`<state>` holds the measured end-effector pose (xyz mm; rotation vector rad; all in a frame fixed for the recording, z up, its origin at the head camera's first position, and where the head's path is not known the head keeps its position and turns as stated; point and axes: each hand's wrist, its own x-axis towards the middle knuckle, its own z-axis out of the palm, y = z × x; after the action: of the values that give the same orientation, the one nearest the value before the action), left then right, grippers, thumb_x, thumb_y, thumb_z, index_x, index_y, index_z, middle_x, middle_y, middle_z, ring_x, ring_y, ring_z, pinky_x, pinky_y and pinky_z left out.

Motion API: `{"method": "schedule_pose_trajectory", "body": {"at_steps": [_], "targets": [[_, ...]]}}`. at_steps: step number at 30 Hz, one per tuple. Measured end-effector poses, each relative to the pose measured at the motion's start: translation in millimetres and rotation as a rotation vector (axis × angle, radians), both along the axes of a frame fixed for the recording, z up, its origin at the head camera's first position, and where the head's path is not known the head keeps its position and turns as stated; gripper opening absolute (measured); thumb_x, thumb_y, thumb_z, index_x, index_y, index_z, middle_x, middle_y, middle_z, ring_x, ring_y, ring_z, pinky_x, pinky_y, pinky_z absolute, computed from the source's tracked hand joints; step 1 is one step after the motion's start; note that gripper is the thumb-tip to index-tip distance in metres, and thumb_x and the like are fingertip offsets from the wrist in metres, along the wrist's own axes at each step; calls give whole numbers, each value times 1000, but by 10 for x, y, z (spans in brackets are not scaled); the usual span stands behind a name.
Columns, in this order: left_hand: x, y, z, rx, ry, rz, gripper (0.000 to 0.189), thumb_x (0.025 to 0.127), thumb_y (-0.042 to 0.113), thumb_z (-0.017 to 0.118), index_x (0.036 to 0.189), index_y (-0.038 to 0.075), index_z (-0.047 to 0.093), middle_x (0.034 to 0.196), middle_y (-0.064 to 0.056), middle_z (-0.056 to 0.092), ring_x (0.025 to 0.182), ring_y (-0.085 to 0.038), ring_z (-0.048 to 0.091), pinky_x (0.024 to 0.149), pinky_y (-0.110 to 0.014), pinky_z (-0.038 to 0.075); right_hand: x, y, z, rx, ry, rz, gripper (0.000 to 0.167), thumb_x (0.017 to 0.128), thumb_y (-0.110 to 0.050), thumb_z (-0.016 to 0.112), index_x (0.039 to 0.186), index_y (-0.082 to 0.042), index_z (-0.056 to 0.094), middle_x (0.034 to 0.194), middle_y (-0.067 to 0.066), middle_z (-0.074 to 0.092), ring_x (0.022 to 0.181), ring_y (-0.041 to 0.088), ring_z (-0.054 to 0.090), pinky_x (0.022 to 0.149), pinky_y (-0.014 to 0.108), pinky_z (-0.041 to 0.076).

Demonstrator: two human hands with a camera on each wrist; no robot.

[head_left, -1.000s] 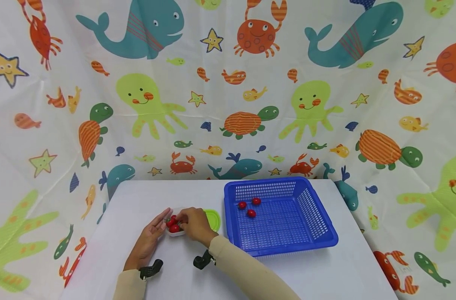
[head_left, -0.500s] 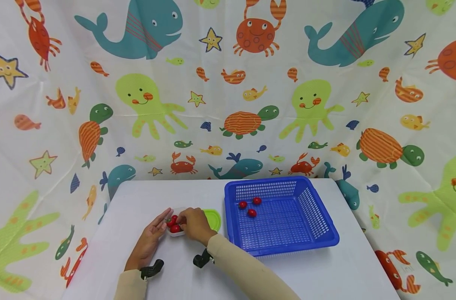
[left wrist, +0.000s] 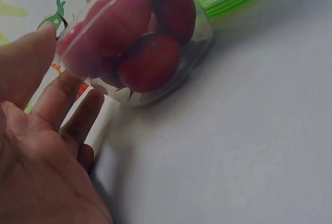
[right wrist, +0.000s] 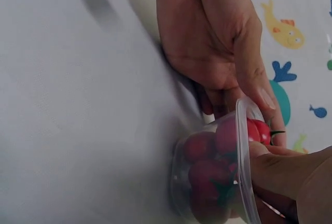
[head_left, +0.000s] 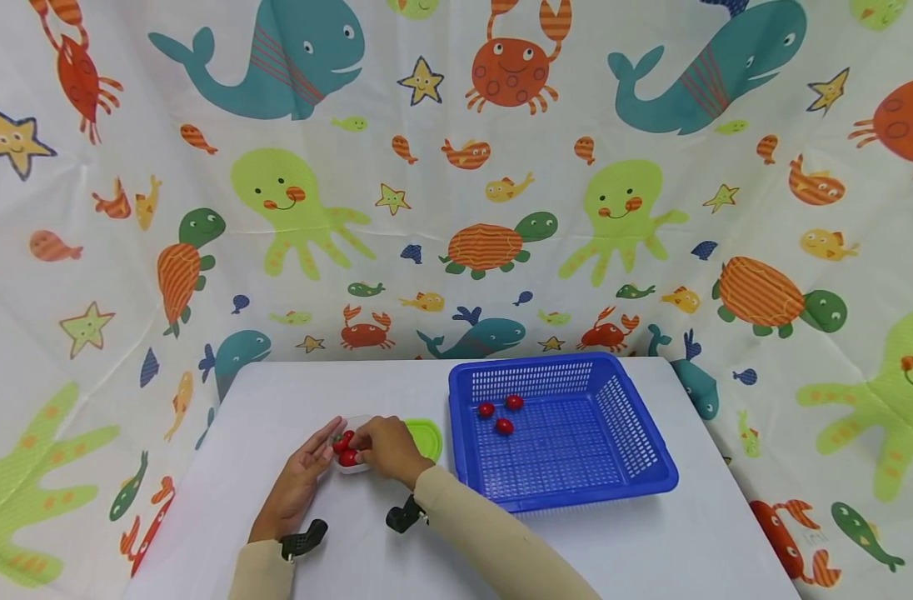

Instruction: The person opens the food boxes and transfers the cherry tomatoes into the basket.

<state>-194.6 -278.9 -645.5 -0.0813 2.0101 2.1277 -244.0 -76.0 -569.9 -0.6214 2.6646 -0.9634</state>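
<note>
From where I stand, the blue rectangular plastic basket [head_left: 576,498] is the easiest thing to go by, sitting on the white-covered table [head_left: 651,550]. Three shiny red tomatoes [head_left: 505,426] lie inside it, gathered toward its far left corner, near one another but apart. Just left of the basket, a rounded bright-green plastic lid [head_left: 425,439] lies flat, partly hidden by a hand. Farther left of the basket, past the lid, a small clear plastic tub [right wrist: 242,141] stands on the table, packed with more red tomatoes [left wrist: 150,63], some showing green stems.

Both of the person's hands are at that tub. The left hand [head_left: 301,477], farthest left of the basket, rests against the tub's side, its grip loose, fingers nearly straight and set around the wall. The right hand [head_left: 390,447], on the tub's basket side, dips its bent fingers and thumb inside, the thumb touching a tomato; I cannot tell whether its grip has hold of one.

Cream sleeves [head_left: 497,533] cover the forearms, and small black devices [head_left: 303,538] sit at the wrists. Behind the basket hangs a white cloth [head_left: 471,187] printed with sea animals.
</note>
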Motion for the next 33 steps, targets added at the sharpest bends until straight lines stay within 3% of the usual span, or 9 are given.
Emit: {"method": "schedule_pose_trajectory", "body": {"at_steps": [9, 17, 33], "targets": [[9, 15, 34, -6, 4, -6, 62, 112, 31, 55, 169, 25, 31, 178, -7, 26, 168, -32, 7, 134, -65, 5, 26, -15, 1, -44, -64, 9, 16, 92, -17, 84, 108, -21, 81, 97, -11, 77, 86, 0, 61, 87, 16, 55], [7, 5, 25, -3, 6, -8, 61, 112, 30, 55, 169, 24, 32, 177, -7, 27, 168, -32, 7, 133, -67, 3, 10, -27, -21, -57, -90, 15, 23, 87, -21, 89, 108, -23, 81, 94, -15, 75, 84, -2, 59, 95, 27, 47], [19, 23, 39, -9, 8, 9, 62, 111, 30, 56, 168, 23, 33, 177, -8, 28, 168, -33, 6, 132, -69, 3, 23, -20, 7, -44, -96, 19, 23, 86, -22, 90, 104, -27, 79, 100, -16, 74, 93, 1, 62, 102, 34, 47]]}}
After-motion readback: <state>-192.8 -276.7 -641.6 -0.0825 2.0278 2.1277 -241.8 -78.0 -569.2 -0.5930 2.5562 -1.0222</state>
